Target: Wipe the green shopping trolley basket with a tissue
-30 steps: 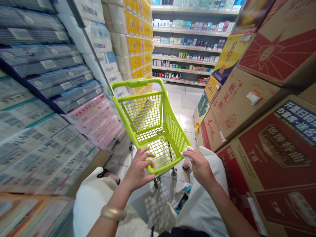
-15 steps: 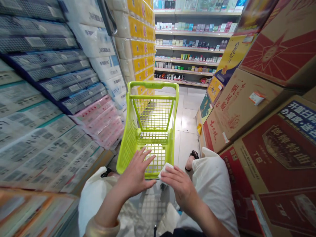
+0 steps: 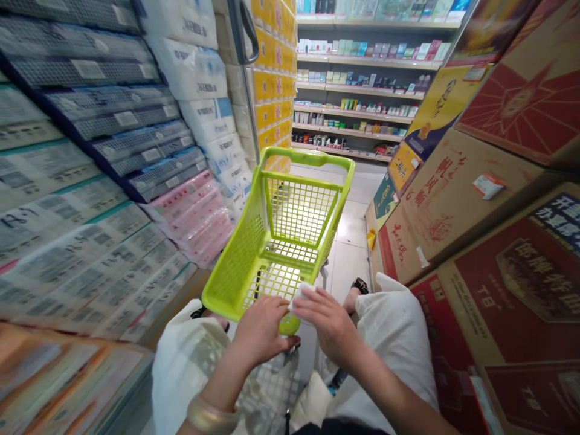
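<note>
A lime-green rolling shopping basket (image 3: 233, 266) stands between my knees, its handle frame at the far side. Over its near rim my left hand (image 3: 263, 326) is closed, fingers inside and thumb along the outer wall. My right hand (image 3: 330, 323) presses a folded white wipe (image 3: 301, 295), tissue or cloth, at the near right corner of the rim. The fingers lie close together over it and partly hide it. Through the grid walls and floor of the basket, no goods show inside.
Packs of paper goods (image 3: 208, 115) are stacked along the left. Cardboard cartons (image 3: 435, 193) rise close on the right. Shelves (image 3: 357, 87) of small boxes and bottles stand at the back, beyond the tiled floor (image 3: 348, 226). A dark pull handle (image 3: 244, 33) juts out at upper left.
My left hand has come down from open above the basket and taken hold of its near rim. The basket has turned, its near end swinging left. My right hand keeps the wipe.
</note>
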Tool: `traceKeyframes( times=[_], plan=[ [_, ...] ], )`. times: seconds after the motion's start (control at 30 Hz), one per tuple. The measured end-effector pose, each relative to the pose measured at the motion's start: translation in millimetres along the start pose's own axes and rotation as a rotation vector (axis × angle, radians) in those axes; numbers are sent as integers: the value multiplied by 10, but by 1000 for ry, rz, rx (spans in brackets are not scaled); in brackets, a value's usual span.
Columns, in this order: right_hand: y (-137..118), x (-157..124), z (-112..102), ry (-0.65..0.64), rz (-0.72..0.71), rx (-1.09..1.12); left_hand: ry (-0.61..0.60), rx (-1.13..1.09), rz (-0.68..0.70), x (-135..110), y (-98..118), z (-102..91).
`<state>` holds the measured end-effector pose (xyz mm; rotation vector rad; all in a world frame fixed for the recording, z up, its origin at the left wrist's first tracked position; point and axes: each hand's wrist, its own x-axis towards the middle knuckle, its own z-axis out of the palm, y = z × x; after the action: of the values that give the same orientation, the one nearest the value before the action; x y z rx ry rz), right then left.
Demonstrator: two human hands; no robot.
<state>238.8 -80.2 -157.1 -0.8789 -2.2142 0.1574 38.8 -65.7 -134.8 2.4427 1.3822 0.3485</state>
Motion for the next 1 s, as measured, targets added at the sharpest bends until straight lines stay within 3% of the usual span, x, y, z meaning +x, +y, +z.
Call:
traceKeyframes(
  times=[0.13,0.3,0.37,0.47,0.53,0.73,0.9,1.0],
  plan=[
    [2,-26,5,-103,-97,49,-49,78,-27,-34,4,1],
    [321,115,-129,99,60,-60,-6,89,-28,-62,-36,20],
    [276,132,-129,51,6,-37,-19,94,-32,-70,-45,23],
    [108,100,-89,-152,-190,64,-52,114,-39,-80,-47,12],
    [95,99,-86,-213,-247,87,-64,117,-41,-84,-44,1],
    [351,205,-165,-27,-76,-30,-35,83,-23,-81,-45,13],
    [144,121,-134,-268,-337,86,-116,122,-62,-77,-61,8],
    [245,152,-150,-213,-313,55,-131,102,-68,-76,-56,-12]
  ],
)
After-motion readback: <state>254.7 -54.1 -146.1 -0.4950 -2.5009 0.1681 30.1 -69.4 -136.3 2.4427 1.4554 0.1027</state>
